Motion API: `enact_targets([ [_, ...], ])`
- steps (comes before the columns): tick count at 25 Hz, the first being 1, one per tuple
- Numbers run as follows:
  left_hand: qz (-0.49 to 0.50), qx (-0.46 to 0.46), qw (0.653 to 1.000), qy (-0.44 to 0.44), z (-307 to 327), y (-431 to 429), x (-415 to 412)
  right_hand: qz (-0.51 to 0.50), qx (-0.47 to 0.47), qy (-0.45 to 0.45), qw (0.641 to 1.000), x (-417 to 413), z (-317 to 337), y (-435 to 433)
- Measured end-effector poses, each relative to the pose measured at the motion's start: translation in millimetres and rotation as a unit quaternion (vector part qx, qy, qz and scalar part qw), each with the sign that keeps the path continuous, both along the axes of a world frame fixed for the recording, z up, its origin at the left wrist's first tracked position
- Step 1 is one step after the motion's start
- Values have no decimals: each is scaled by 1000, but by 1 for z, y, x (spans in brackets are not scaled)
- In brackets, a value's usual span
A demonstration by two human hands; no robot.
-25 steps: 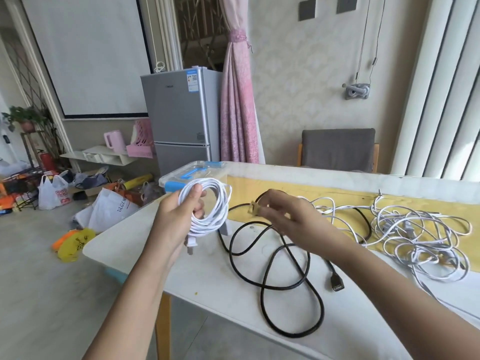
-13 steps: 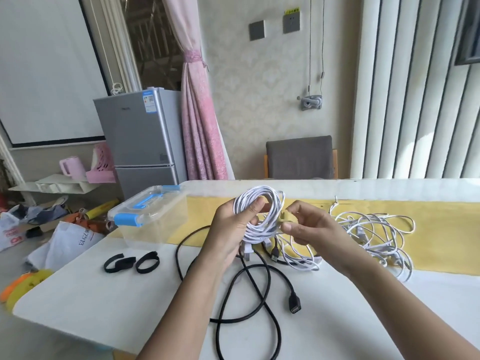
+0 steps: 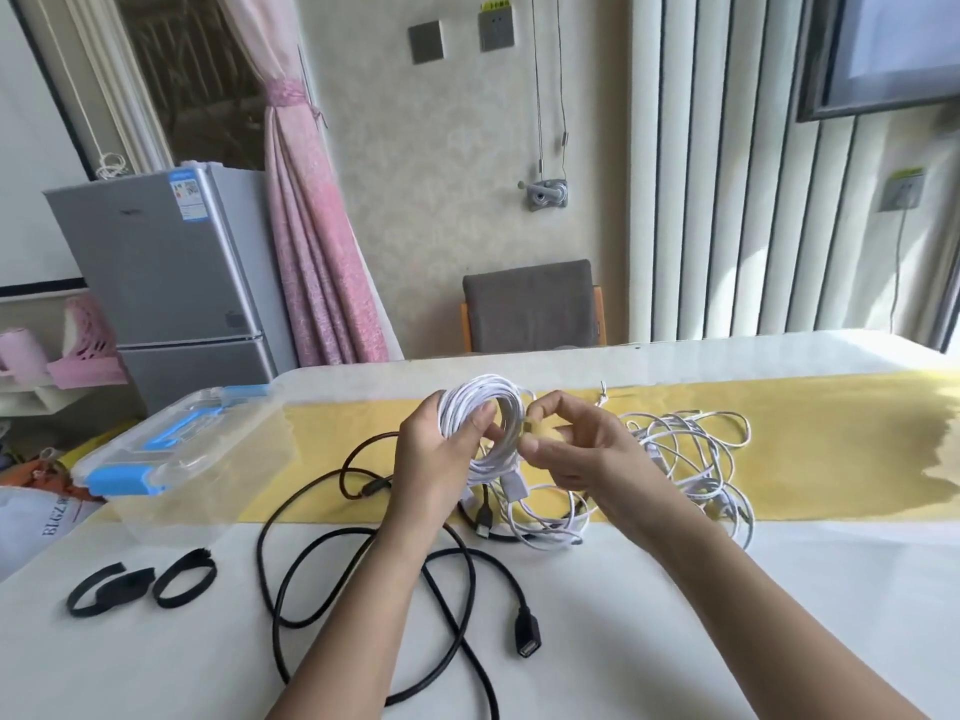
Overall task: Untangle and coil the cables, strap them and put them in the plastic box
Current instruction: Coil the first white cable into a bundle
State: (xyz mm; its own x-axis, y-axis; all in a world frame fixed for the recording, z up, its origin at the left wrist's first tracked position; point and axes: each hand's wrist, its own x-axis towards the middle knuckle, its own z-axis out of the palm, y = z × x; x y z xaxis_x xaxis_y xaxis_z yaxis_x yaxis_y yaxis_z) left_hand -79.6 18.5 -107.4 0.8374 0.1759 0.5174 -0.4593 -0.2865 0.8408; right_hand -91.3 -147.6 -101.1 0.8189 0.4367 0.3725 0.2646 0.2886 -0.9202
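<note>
step = strapping: left hand [image 3: 441,459] is clenched round the white coil [image 3: 485,388], thumb thru the centre, coil held up over the desk [image 3: 156,657] mid-frame; plastic box [image 3: 182,459] sits lid-on at far left. right hand [image 3: 576,454] fingers [image 3: 535,446] pinch what looks like a small yellowish strap [image 3: 541,433] touching the coil's right edge, both forearms angled in twd each other. to do it well imo: squeeze the loops so none spring out, feed strap thru the centre, wrap tight; black cable [image 3: 527,634] + white tangle [image 3: 691,459] lie loose below.
</note>
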Motion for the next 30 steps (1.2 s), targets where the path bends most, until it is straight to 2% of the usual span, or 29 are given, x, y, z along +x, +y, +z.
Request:
enact_targets([
  [6, -53, -39, 998, 19, -3, -1, -9, -62, -29, -39, 997, -6, 1, 12],
  [12, -18, -18, 1000, -16, 4, 9, -16, -210, -60, -117, 969, 0, 1, 5],
  [16, -79, 30, 996, 10, 16, 23, -18, -260, -113, -96, 954, 5, -1, -5],
  [18, -113, 58, 991, 42, 25, 24, -22, -257, -95, -55, 960, 4, 1, -9],
  [20, -166, 83, 981, 58, 38, 25, -29, -237, -67, -14, 969, 5, 1, -10],
  [22, -226, 115, 963, 90, 59, 27, -39, -172, -43, 10, 984, 6, -2, -5],
  [25, -300, 222, 916, 145, 93, 32, -52, -92, -63, -4, 994, 3, -4, 5],
  [27, -306, 290, 889, 180, 109, 33, -55, -45, -46, 22, 998, -4, 2, 6],
  [30, -286, 335, 870, 222, 125, 35, -60, 93, -27, 26, 995, -17, 12, 4],
])
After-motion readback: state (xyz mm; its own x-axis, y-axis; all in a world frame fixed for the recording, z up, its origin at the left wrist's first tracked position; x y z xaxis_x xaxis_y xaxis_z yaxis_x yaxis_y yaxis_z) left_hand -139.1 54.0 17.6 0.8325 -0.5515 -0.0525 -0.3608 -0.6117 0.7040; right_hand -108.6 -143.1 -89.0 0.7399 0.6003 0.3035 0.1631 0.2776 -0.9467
